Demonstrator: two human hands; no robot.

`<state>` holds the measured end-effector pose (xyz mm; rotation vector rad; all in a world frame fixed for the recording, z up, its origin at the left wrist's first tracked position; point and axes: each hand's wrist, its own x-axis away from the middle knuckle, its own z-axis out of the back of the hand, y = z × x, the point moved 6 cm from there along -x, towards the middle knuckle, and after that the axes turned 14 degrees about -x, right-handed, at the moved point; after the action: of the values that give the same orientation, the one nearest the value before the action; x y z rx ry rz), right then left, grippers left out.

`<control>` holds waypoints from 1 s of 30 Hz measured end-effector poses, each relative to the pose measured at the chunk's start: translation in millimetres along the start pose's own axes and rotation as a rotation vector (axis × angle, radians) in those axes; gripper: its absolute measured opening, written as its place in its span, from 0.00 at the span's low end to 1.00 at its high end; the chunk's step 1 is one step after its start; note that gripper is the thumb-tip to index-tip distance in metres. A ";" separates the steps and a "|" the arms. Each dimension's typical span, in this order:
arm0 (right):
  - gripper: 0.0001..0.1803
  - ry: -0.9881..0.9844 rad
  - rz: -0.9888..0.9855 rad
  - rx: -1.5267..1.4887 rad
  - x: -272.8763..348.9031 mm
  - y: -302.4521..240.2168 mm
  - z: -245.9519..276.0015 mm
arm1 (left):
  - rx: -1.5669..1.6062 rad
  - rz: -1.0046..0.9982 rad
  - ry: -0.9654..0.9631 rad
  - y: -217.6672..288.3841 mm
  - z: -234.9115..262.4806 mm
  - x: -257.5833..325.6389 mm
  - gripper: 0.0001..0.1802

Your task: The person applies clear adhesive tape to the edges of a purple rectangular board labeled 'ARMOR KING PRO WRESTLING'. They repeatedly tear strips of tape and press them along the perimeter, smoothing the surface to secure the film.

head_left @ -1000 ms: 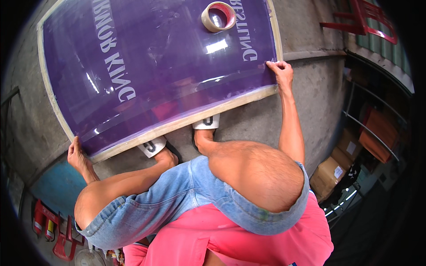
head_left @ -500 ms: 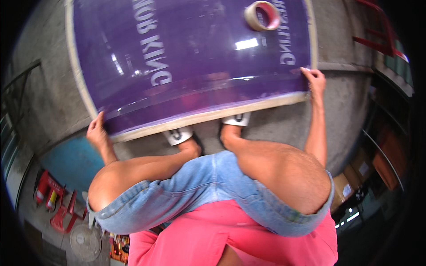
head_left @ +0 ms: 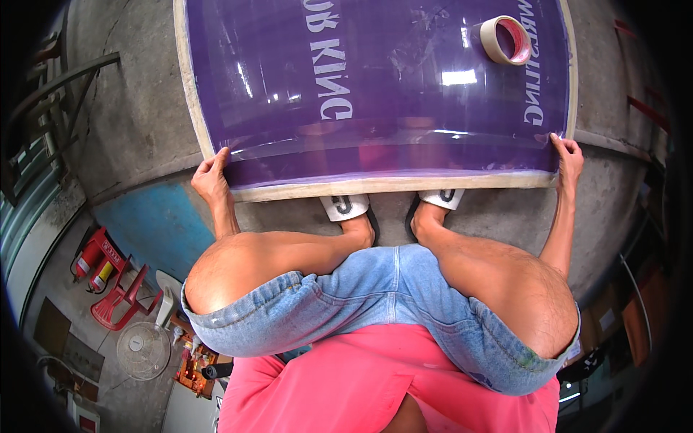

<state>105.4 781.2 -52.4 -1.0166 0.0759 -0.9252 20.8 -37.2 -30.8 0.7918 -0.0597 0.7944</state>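
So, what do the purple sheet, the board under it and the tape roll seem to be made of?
The purple sheet looks like glossy plastic film or vinyl: it mirrors bright lights. The board shows a pale, matte edge, probably wood or plywood. The tape roll looks like cream paper masking tape, dull, with a pinkish core. The left hand and right hand grip the near corners.
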 end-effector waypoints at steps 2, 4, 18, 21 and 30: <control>0.19 0.014 0.012 0.024 1.4 -1.4 1.5 | -0.014 -0.011 -0.002 0.1 -2.3 -0.5 0.08; 0.19 0.027 0.037 0.063 -1.1 -2.7 -0.5 | -0.038 -0.048 0.014 3.4 1.0 0.7 0.08; 0.20 0.004 0.027 0.026 -3.5 1.5 -1.5 | -0.046 -0.055 0.018 3.1 1.7 0.0 0.08; 0.21 0.021 0.036 0.042 -2.6 5.2 4.7 | -0.077 -0.060 0.007 0.6 -3.3 -3.6 0.08; 0.17 -0.024 -0.010 -0.005 -2.7 5.2 0.7 | -0.052 -0.062 0.010 8.0 -2.7 2.6 0.08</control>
<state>107.2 784.5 -56.8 -1.0334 0.0534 -0.9220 16.8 -30.4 -27.0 0.7370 -0.0463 0.7357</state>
